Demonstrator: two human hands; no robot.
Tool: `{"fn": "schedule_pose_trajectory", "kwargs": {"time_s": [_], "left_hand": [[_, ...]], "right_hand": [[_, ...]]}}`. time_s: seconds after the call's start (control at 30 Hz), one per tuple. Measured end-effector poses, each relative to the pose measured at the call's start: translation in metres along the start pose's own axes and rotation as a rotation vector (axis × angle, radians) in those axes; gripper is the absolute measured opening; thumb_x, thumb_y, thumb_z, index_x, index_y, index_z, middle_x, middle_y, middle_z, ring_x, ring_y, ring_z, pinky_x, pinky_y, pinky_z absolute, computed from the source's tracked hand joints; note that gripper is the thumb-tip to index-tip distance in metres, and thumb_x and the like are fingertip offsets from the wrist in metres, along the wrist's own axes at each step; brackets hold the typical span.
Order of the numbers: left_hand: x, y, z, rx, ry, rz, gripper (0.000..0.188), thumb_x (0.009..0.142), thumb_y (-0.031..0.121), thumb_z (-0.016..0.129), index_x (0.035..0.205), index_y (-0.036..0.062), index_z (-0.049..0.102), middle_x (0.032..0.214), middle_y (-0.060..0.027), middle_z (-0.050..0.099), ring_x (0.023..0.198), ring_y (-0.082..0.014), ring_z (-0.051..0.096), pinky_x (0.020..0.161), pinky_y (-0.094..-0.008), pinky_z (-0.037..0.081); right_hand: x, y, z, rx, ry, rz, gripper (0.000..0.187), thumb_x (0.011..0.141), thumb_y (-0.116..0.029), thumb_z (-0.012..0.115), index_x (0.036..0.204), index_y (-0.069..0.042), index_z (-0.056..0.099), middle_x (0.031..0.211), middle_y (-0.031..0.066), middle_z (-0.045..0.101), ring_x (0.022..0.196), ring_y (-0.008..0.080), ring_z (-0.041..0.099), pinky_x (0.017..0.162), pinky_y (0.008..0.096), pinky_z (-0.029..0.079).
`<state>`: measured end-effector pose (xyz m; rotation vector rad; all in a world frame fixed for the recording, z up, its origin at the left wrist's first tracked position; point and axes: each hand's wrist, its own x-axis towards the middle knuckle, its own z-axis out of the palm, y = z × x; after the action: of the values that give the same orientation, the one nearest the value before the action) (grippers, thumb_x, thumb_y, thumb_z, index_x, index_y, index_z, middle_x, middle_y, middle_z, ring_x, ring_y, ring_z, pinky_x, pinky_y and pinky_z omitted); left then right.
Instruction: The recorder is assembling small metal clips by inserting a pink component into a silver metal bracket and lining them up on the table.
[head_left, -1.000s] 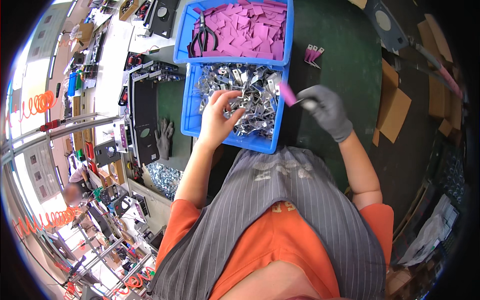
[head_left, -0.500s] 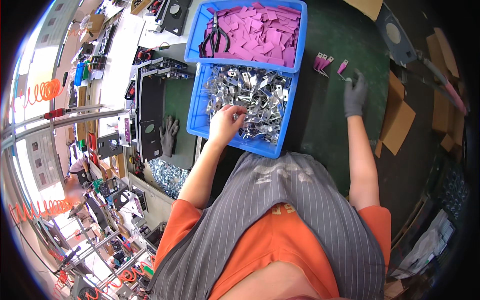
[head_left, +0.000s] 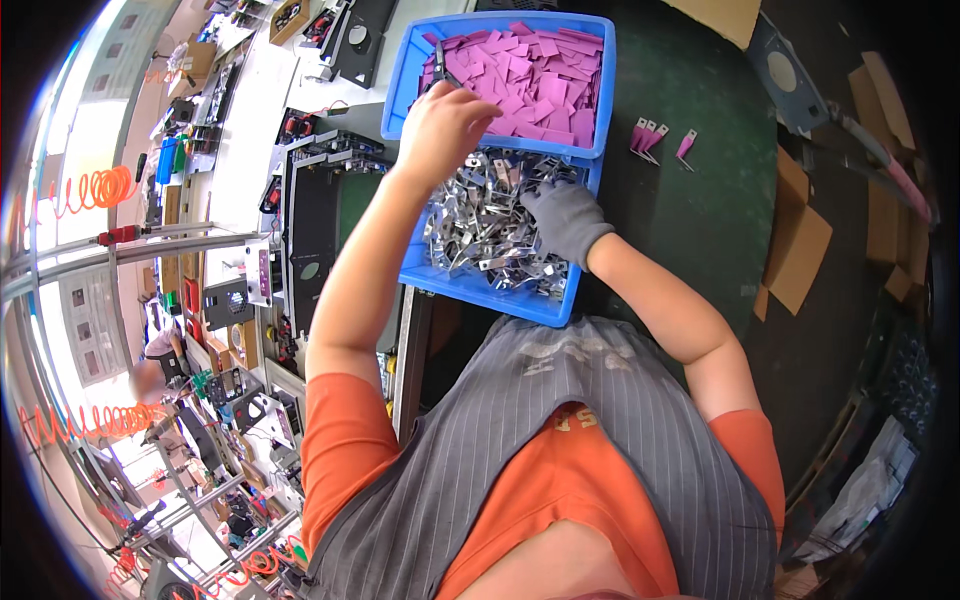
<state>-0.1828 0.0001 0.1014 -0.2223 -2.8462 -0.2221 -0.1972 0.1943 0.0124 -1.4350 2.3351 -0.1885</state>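
Two blue plastic bins stand end to end on the bench. The far bin (head_left: 397, 75) holds a heap of flat pink pieces (head_left: 545, 85) and black-handled scissors (head_left: 441, 66). In the near bin (head_left: 485, 292) lie many small bent metal brackets (head_left: 470, 222). My bare left hand (head_left: 440, 130) is at the edge between the bins, fingers bent together at the pink pieces; what they hold, if anything, is hidden. My grey-gloved right hand (head_left: 568, 215) reaches among the brackets with its fingers drawn together; I cannot make out what is in them.
On the dark green bench (head_left: 690, 230), right of the bins, three or more brackets with pink sleeves (head_left: 650, 140) lie grouped, and a single sleeved bracket (head_left: 687, 147) lies apart. Cardboard (head_left: 800, 235) is at the right edge. Black metal panels (head_left: 312, 215) stand left.
My left hand has moved from the brackets up to the pink pieces. My right hand has left the sleeved bracket on the bench and moved left into the near bin.
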Motion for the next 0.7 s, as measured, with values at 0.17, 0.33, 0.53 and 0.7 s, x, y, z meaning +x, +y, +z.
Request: {"fn": "schedule_pose_trajectory", "kwargs": {"time_s": [0.17, 0.33, 0.53, 0.7], "left_hand": [[0.032, -0.027, 0.017, 0.153, -0.393, 0.146, 0.02, 0.077, 0.025, 0.065, 0.096, 0.0207, 0.071, 0.091, -0.0008, 0.068, 0.102, -0.0225, 0.058, 0.085, -0.0355, 0.048], [0.032, -0.025, 0.013, 0.062, -0.436, 0.008, 0.022, 0.079, 0.022, 0.065, 0.099, 0.0155, 0.07, 0.084, -0.0052, 0.069, 0.082, -0.0236, 0.064, 0.075, -0.0359, 0.05], [-0.015, 0.014, -0.009, -0.795, -0.027, -0.576, 0.022, 0.082, 0.018, 0.071, 0.096, 0.0007, 0.07, 0.078, -0.0035, 0.069, 0.069, -0.0038, 0.056, 0.063, -0.0206, 0.045], [-0.059, 0.076, -0.005, -0.905, 0.029, -0.57, 0.01, 0.073, 0.007, 0.076, 0.079, 0.0028, 0.07, 0.08, -0.0018, 0.069, 0.062, -0.0044, 0.055, 0.057, -0.021, 0.045]], "right_hand": [[-0.012, 0.007, -0.01, 0.284, 0.016, -0.086, 0.036, 0.077, -0.011, 0.056, 0.113, -0.009, 0.06, 0.093, 0.0157, 0.066, 0.088, 0.0318, 0.064, 0.076, 0.0404, 0.051], [-0.024, 0.016, -0.001, 0.652, -0.036, -0.237, 0.024, 0.077, -0.017, 0.062, 0.098, -0.006, 0.067, 0.091, 0.0155, 0.067, 0.085, 0.0298, 0.064, 0.077, 0.0396, 0.049], [-0.085, 0.024, -0.042, 1.474, 0.006, -0.14, 0.018, 0.084, -0.005, 0.058, 0.101, -0.001, 0.063, 0.084, 0.003, 0.064, 0.075, 0.0069, 0.058, 0.064, 0.0217, 0.047], [-0.134, 0.025, -0.068, 1.752, 0.488, -0.236, 0.019, 0.085, -0.011, 0.065, 0.098, 0.001, 0.06, 0.086, 0.0097, 0.064, 0.067, 0.0095, 0.057, 0.058, 0.0212, 0.047]]}}
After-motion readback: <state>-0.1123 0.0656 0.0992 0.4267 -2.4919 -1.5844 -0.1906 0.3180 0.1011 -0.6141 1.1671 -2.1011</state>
